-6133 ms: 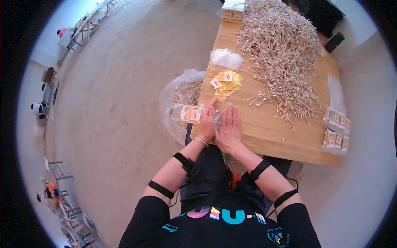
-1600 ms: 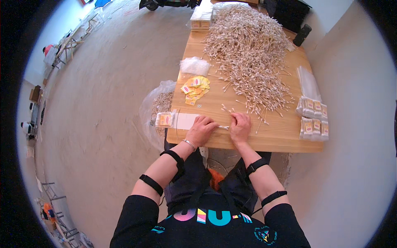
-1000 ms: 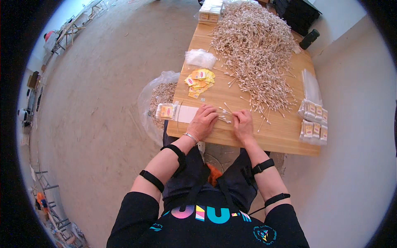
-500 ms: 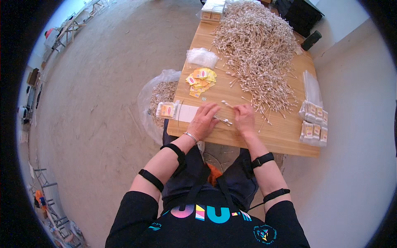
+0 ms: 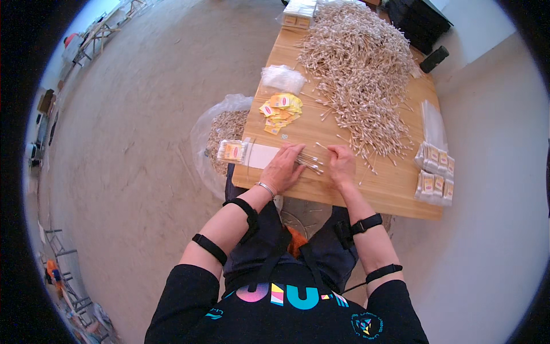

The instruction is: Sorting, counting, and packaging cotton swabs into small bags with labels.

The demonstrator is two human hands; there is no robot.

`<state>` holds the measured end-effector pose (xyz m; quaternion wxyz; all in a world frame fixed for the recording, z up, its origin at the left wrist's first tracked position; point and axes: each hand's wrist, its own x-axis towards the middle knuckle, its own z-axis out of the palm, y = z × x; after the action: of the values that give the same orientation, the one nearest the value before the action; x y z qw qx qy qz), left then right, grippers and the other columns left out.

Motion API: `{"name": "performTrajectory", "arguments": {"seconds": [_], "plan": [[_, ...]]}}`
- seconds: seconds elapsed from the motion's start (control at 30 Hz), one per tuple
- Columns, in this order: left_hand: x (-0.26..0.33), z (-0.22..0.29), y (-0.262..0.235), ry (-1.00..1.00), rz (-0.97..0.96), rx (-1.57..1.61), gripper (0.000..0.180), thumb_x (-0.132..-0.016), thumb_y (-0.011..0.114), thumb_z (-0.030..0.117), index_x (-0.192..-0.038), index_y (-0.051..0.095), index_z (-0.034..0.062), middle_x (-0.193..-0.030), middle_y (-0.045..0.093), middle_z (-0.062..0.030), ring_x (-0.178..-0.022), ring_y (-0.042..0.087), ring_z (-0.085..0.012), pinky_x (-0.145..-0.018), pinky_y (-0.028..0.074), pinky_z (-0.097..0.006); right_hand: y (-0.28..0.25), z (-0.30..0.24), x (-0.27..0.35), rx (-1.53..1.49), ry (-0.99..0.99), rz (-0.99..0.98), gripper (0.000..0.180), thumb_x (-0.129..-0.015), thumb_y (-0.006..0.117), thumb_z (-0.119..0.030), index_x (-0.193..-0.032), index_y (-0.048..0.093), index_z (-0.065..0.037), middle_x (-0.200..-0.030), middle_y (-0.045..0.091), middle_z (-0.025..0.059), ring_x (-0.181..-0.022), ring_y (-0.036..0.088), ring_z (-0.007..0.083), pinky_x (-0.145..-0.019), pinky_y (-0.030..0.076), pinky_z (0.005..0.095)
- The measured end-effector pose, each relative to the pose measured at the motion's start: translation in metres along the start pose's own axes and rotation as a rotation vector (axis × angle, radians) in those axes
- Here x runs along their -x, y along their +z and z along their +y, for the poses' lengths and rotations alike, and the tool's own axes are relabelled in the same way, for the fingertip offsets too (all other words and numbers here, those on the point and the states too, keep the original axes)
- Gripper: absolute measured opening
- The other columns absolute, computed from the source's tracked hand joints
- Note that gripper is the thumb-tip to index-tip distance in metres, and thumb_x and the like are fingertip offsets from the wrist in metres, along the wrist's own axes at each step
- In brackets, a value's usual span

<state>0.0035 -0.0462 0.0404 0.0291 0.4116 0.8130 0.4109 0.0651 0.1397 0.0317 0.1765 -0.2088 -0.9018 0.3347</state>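
Note:
My left hand [image 5: 283,167] is closed around a small bunch of cotton swabs [image 5: 309,163], whose tips stick out past its fingers to the right. It rests over the end of a white card strip [image 5: 262,156] on the table. To the right, the fingers of my right hand [image 5: 342,163] are pinched on a single cotton swab, whose tip [image 5: 318,144] points left. A large heap of loose cotton swabs [image 5: 361,74] spreads just beyond my right hand. At the strip's left end lies a clear pack of swabs with an orange label [image 5: 232,151].
Yellow label cards [image 5: 281,112] and clear plastic bags [image 5: 283,79] lie at the table's left. Filled packs [image 5: 433,186] line the right edge by the wall, below more clear bags [image 5: 433,124]. A bag of swabs [image 5: 226,129] stands beside the table's left side. A dark cylinder [image 5: 434,59] stands back right.
The swab in my right hand has swung from lying across the gap to a lower tilt, nearer the hand. More swab tips now show beyond my left fingers.

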Motion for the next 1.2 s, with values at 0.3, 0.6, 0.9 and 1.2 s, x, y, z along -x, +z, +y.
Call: {"name": "performTrajectory", "arguments": {"seconds": [0.3,0.6,0.9,1.2], "plan": [[0.0,0.003,0.001,0.011,0.045,0.037,0.056,-0.076,0.062,0.009,-0.127,0.038,0.003,-0.121,0.046,-0.019,-0.115,0.044,-0.0349,-0.1,0.037,-0.039,0.025,-0.008,0.021,-0.185,0.096,0.376,0.026,-0.076,0.057,0.0,-0.102,0.06,-0.002,-0.1,0.051,0.0126,-0.09,0.052,0.0294,-0.082,0.043,0.0378],[-0.001,0.002,0.002,-0.005,0.054,0.031,0.04,-0.08,0.06,0.011,-0.117,0.049,0.0028,-0.121,0.049,-0.0171,-0.113,0.047,-0.0332,-0.096,0.041,-0.039,0.007,0.001,0.001,0.224,-0.059,0.104,0.01,-0.076,0.06,-0.007,-0.085,0.06,-0.003,-0.09,0.054,0.0124,-0.091,0.05,0.0308,-0.082,0.039,0.0399],[-0.013,-0.002,0.004,-0.273,0.267,0.389,0.025,-0.084,0.062,0.02,-0.101,0.063,0.0018,-0.102,0.062,-0.0158,-0.098,0.059,-0.0287,-0.084,0.046,-0.034,0.009,-0.047,0.013,0.029,-0.144,0.058,0.007,-0.079,0.059,-0.007,-0.083,0.055,-0.005,-0.08,0.057,0.0111,-0.082,0.051,0.0314,-0.079,0.039,0.0411],[-0.008,0.002,-0.021,-0.408,0.207,0.571,0.024,-0.084,0.063,0.024,-0.084,0.065,0.0002,-0.073,0.065,-0.0122,-0.068,0.063,-0.0215,-0.062,0.047,-0.031,0.003,-0.068,0.025,-0.238,-0.036,-0.147,0.011,-0.078,0.065,-0.014,-0.08,0.062,-0.003,-0.074,0.06,0.0126,-0.07,0.058,0.0265,-0.064,0.045,0.0383]]}}
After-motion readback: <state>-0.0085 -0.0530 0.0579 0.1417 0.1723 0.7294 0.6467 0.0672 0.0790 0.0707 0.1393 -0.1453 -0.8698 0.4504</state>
